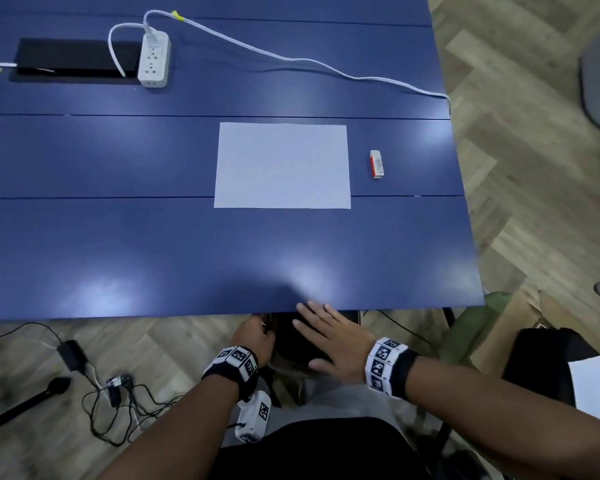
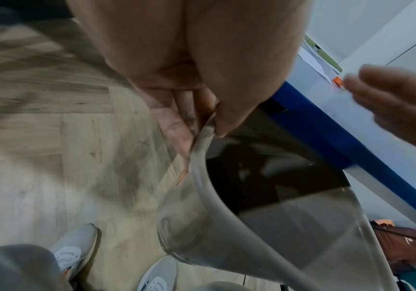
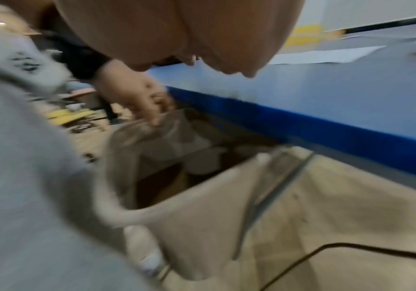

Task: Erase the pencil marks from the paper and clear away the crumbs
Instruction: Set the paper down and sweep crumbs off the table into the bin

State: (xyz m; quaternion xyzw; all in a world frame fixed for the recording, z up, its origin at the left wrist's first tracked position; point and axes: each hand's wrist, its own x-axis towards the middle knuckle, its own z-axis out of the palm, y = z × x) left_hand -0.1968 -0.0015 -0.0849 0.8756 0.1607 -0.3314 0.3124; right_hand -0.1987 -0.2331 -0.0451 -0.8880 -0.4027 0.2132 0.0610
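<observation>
A white sheet of paper [image 1: 282,165] lies flat on the blue table [image 1: 118,237]; I see no marks on it from here. A red-and-white eraser [image 1: 377,163] lies just right of the paper. My left hand [image 1: 257,336] is below the table's near edge and pinches the rim of a translucent grey bin [image 2: 264,216], thumb and fingers on either side of the rim [image 2: 209,126]. My right hand [image 1: 326,337] hovers flat over the bin at the table edge, fingers straight, holding nothing. The bin [image 3: 177,157] stands right under the blue edge.
A white power strip [image 1: 154,60] with a long white cable [image 1: 291,58] lies at the table's far left beside a black cable slot [image 1: 73,58]. Black cables [image 1: 118,403] lie on the wooden floor at the left. A black bag [image 1: 548,362] stands at the right.
</observation>
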